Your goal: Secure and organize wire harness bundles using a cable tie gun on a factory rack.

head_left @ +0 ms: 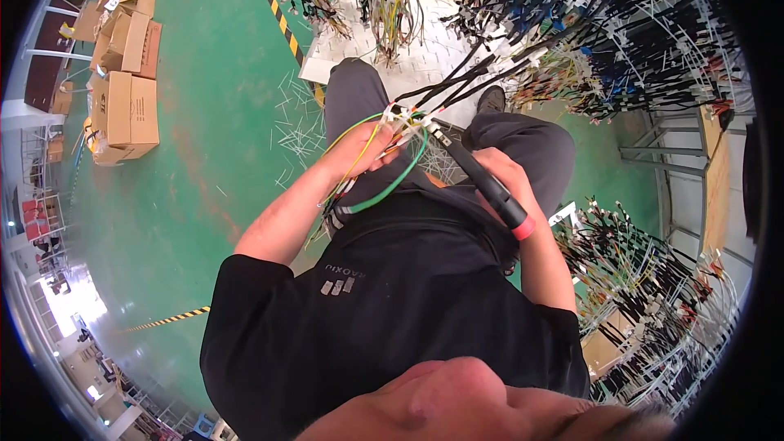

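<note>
The wire bundle (pixel 384 155), a cluster of green, yellow and white leads, is held above the seated person's lap, in front of the dark trousers (pixel 523 143). The left hand (pixel 359 151) has its grip closed around the bundle just below the white connector end (pixel 398 114). The right hand (pixel 502 180) has its grip closed around a black tool with a red end (pixel 490 188), its tip touching the bundle near the connector. For a clean result, hold the leads parallel and tight in the left hand, keep the green loop (pixel 400 180) clear of the tool tip, and steady the tool before pressing. Cut white offcuts (pixel 298 126) litter the green floor (pixel 212 114).
</note>
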Tool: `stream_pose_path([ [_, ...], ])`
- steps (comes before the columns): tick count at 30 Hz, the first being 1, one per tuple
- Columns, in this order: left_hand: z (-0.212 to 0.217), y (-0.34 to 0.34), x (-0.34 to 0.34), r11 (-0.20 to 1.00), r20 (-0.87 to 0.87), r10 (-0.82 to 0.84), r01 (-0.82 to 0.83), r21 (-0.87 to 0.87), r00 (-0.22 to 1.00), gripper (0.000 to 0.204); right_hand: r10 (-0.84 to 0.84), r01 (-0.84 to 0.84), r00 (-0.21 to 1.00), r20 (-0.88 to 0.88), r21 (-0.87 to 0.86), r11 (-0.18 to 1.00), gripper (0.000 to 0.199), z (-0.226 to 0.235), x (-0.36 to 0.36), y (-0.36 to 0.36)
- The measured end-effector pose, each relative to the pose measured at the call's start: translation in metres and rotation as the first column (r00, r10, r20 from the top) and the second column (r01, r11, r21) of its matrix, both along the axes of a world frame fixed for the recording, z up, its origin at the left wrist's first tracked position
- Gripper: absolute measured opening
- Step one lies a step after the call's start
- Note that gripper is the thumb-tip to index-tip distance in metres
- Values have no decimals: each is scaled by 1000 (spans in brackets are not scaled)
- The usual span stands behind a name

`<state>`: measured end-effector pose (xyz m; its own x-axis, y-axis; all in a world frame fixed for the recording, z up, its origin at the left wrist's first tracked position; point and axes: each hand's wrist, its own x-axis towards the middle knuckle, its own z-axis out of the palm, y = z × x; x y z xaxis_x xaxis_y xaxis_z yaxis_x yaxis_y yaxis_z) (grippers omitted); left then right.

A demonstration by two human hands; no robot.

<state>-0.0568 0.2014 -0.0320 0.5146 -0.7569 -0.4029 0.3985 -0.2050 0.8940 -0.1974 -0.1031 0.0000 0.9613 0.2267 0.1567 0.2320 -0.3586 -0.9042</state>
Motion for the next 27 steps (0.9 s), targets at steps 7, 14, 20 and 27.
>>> stream_pose_path([
  [7,-3,-4,0,993,149,-91,78,92,985,73,-81,79,995,-51,-53,996,35,18,-10,-18],
  [14,-1,-6,5,995,232,-97,94,25,968,62,-26,49,988,-155,149,988,43,38,-23,-55],
  [20,1,-4,7,989,232,-145,149,1,962,66,-104,107,994,36,-102,989,36,50,-10,-28],
  [27,1,-1,7,964,303,-252,266,-5,919,75,36,13,987,154,-308,951,35,40,28,-4],
])
